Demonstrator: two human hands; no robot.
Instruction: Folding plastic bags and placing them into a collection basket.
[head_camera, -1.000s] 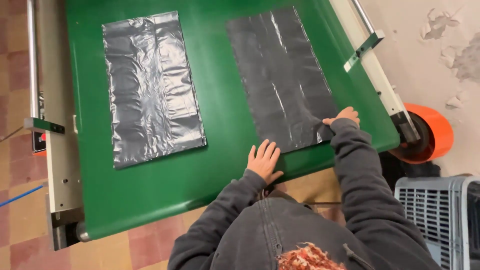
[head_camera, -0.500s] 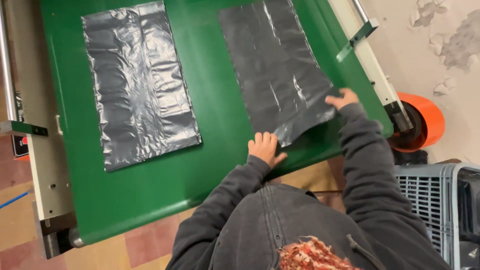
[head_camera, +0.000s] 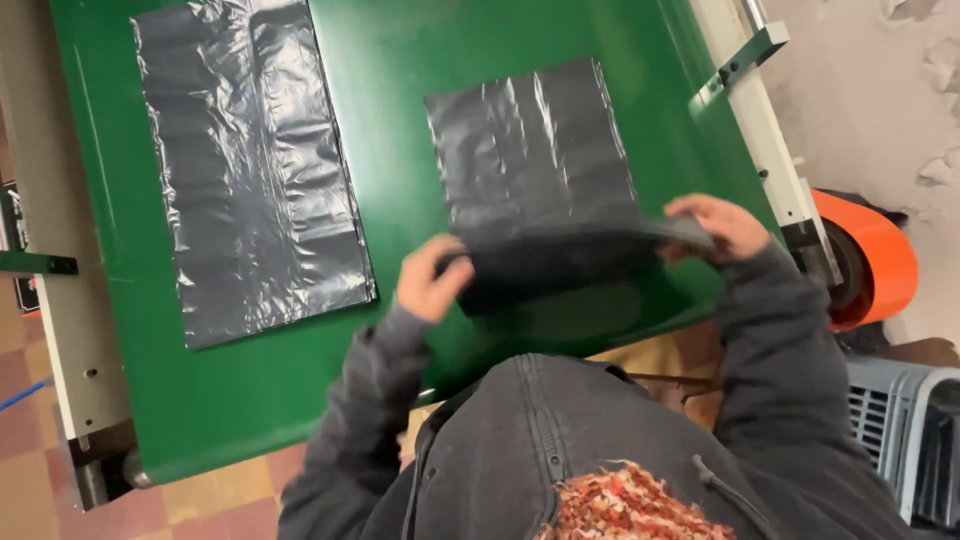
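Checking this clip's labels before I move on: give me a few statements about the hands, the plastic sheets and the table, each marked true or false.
1. Both hands grip the near edge of the right-hand grey plastic sheet. True: left hand and right hand lift it.
2. The table is blue. False: it is green.
3. The second grey sheet lies flat, untouched. True.
4. An orange roll sits on the table between the sheets. False: it is off the table's right end.
5. The held sheet is fully flat. False: its near edge curls up.
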